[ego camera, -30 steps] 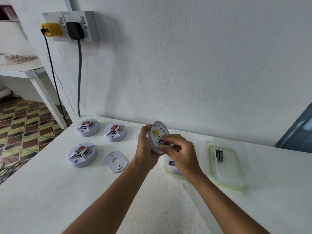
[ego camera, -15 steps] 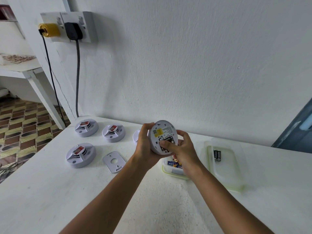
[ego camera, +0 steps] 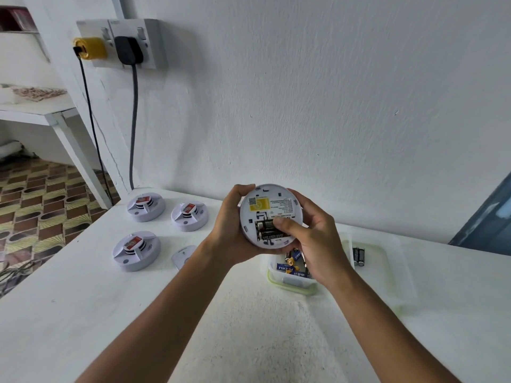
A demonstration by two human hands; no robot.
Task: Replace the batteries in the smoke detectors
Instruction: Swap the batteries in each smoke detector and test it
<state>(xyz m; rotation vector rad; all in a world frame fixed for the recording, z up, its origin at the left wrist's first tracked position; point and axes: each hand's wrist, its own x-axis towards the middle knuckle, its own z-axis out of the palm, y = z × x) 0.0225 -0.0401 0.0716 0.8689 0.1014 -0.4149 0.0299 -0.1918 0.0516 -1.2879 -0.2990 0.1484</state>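
Smoke detector (ego camera: 269,214) held above the table (ego camera: 83,313), back up, batteries (ego camera: 265,229) exposed.
It is gripped at its left edge by the left hand (ego camera: 231,230); the right hand (ego camera: 315,244) is wrapped round its right, thumb pressed on a cell, which could pop out or seat crooked.

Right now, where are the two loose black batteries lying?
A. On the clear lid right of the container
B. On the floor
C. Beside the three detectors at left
A: the two black batteries lie on the clear lid, right of the container.
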